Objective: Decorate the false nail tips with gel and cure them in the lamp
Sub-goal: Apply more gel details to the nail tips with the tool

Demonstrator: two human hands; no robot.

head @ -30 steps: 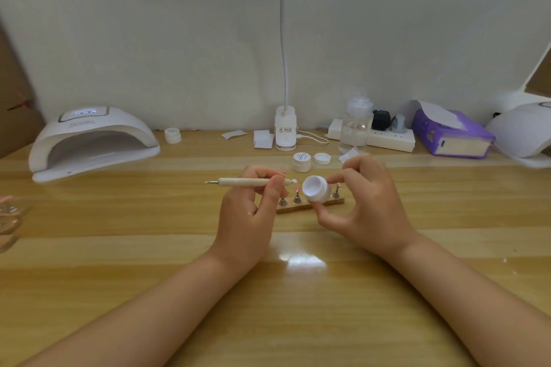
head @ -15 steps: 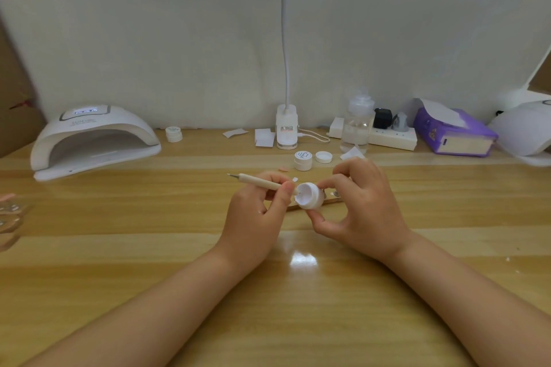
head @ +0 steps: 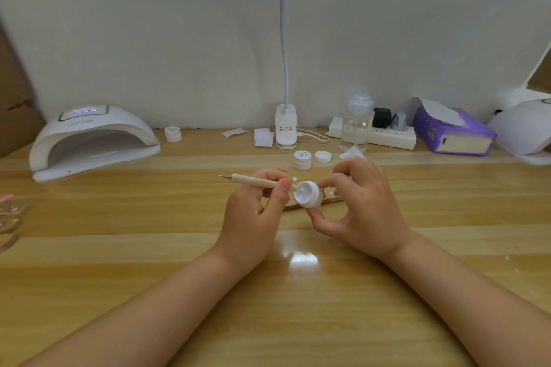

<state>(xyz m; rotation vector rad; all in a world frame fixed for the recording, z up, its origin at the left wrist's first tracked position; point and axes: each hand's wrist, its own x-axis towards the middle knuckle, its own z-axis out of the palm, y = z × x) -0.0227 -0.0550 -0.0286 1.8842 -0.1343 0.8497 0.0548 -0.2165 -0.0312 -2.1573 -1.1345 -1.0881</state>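
While tilted, round white pot (head: 309, 194) (glossy plastic), wooden stick (head: 254, 180).

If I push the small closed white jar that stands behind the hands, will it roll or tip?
The closed jar probably slides rather than tips: it looks squat and stands on its flat base. It seems light for its size, so a gentle push may send it toward the loose lid beside it. On the smooth table it could skid easily.

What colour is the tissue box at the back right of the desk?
Purple tissue box, head view.
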